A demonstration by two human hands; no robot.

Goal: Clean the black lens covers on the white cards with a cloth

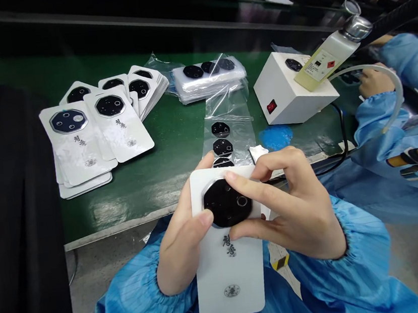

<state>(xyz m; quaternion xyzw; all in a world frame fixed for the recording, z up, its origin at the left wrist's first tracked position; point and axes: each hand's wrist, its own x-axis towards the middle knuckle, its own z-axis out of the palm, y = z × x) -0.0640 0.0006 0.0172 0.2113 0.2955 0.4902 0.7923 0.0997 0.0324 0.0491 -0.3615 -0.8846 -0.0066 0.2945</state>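
The black octagonal lens cover [226,202] sits on a white card [229,276], above the green surface [124,207]. My left hand [182,236] and right hand [287,208] are together, clamped on the card; this pressing step calls for a steady grip.

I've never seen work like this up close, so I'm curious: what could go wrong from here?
The right hand has its fingertips on the glossy black octagonal piece, so it could get smudged or shift on the white card. The tilted bottle above the white box might tip or drip near a co-worker's hand.
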